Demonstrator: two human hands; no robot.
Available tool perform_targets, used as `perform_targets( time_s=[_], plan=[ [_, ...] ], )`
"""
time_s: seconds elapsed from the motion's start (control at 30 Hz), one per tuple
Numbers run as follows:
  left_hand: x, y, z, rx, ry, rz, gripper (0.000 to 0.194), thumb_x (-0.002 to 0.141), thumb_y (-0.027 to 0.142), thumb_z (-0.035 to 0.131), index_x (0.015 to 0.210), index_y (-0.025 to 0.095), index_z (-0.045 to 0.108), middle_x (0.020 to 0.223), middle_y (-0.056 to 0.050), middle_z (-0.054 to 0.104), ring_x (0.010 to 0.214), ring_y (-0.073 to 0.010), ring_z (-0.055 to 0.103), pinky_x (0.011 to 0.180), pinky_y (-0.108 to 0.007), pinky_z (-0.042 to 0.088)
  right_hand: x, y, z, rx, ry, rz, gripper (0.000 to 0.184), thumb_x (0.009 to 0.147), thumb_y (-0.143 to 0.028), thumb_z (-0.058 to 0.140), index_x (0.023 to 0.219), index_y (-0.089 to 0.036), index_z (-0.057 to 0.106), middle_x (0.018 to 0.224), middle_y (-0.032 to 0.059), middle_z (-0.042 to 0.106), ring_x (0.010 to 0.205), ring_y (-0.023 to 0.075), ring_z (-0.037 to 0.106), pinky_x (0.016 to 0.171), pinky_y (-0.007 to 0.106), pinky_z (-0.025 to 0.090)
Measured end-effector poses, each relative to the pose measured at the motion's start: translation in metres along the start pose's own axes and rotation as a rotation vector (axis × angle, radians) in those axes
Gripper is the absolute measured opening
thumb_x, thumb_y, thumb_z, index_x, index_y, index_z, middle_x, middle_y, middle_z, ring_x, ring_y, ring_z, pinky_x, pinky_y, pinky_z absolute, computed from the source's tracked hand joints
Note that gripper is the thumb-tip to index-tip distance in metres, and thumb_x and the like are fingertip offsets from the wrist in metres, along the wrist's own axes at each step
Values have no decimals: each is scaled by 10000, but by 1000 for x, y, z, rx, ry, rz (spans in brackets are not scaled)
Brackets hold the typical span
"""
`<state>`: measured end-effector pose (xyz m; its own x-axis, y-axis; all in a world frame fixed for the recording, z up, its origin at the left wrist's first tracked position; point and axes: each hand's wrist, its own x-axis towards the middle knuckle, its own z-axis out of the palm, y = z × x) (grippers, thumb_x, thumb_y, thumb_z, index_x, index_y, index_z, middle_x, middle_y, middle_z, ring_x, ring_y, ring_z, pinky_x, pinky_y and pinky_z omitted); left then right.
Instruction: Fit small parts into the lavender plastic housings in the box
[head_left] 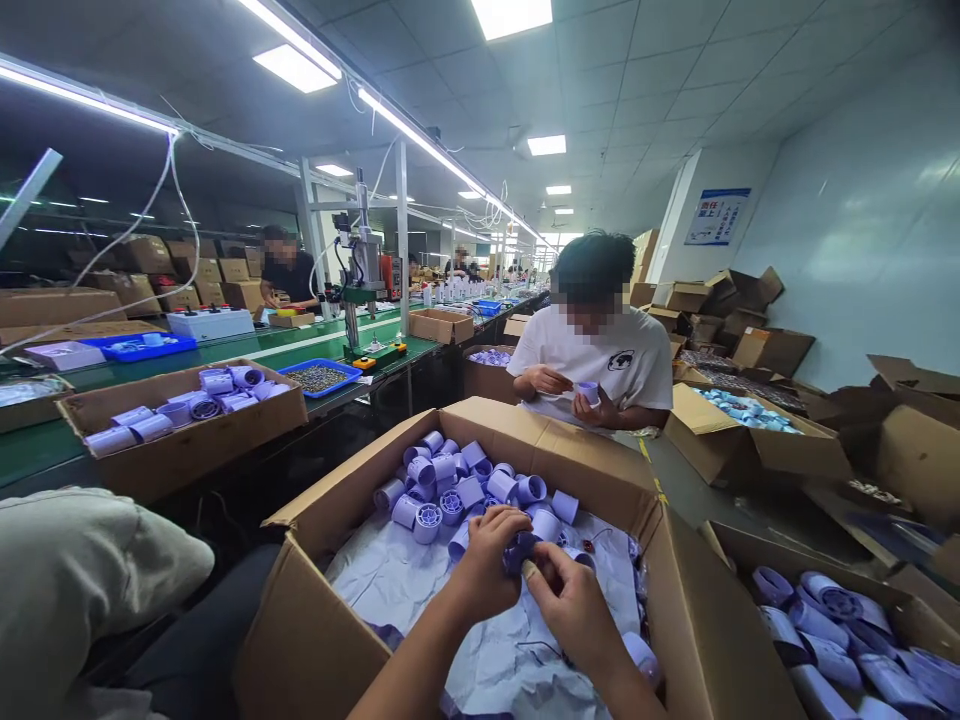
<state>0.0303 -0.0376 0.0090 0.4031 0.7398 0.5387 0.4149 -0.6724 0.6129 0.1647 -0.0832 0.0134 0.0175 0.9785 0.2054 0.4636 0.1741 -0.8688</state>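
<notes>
Both my hands meet over a large open cardboard box (679,600) lined with pale paper. My left hand (487,565) is curled round a small lilac plastic cylinder (519,550). My right hand (574,600) closes on the same part from the right, one fingertip wrapped in tape. Several more lilac cylinders (450,480) lie heaped at the far end of the box. Thin wires (592,545) trail across the paper beside my hands.
A person in a white T-shirt (600,360) sits opposite, handling a similar part. More boxes of lilac parts stand at right (840,630) and on the green bench at left (187,420). A blue tray of small dark pieces (319,377) and a press machine (364,270) sit farther back.
</notes>
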Motion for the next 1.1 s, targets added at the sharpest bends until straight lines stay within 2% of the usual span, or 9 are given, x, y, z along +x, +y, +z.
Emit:
perform_targets(
  time_s=[0.1,0.2,0.33,0.43,0.53,0.6,0.8,0.93,1.1],
  plan=[
    [-1,0,3,9,-12,27,550,485,-17,493,978,218,568,1028,-77,665,1059,-281,546,883,-428,367,-3,-1,5,-175,71,-58,207,816,-308,489,873,-200,657,619,28,630,561,188,545,545,290,312],
    [-1,-1,5,-38,-14,85,552,505,-13,506,1003,218,561,1020,-77,653,1051,-271,540,895,-422,395,-5,0,11,-281,145,-80,237,838,-296,459,876,-203,673,764,99,706,680,243,622,596,308,346],
    [-1,-2,6,-145,0,176,602,496,-40,470,1036,219,527,1032,-75,622,1032,-244,527,907,-403,436,-6,4,16,-325,239,-97,214,830,-287,483,885,-233,683,745,93,702,666,235,613,588,304,338],
    [-1,-2,6,-175,11,174,591,493,-39,449,1021,220,512,1017,-69,602,1012,-236,518,900,-393,443,-6,2,16,-287,323,-116,151,810,-310,529,778,-246,661,678,66,661,641,208,575,587,296,333],
    [-2,-3,6,-188,9,170,579,478,-37,433,994,215,500,1002,-64,587,991,-228,508,890,-383,439,-5,-2,14,-240,413,-99,147,760,-329,584,644,-244,553,624,33,596,599,189,524,568,290,328],
    [-2,-2,6,-188,-5,175,589,454,-40,425,980,216,490,988,-59,580,973,-225,502,875,-377,438,-3,-3,13,-196,455,-45,126,710,-289,607,658,-252,498,603,5,556,574,186,498,556,291,335],
    [-4,3,5,-205,-86,177,556,441,-54,417,921,218,486,944,-51,581,932,-218,502,833,-355,437,0,-2,18,38,419,70,261,646,-146,542,888,-245,558,815,43,628,749,235,590,693,347,449],
    [-4,4,5,-214,-109,173,555,428,-41,438,917,217,487,954,-49,583,920,-225,511,828,-360,425,1,-9,21,171,341,147,363,623,-78,484,934,-227,597,930,70,690,893,251,632,790,350,465],
    [-6,1,3,-221,-158,166,575,401,-47,407,903,222,482,938,-36,573,904,-216,513,827,-362,413,0,-22,16,88,241,186,325,634,-51,458,859,-227,613,848,59,710,807,254,653,708,329,456]
  ],
)
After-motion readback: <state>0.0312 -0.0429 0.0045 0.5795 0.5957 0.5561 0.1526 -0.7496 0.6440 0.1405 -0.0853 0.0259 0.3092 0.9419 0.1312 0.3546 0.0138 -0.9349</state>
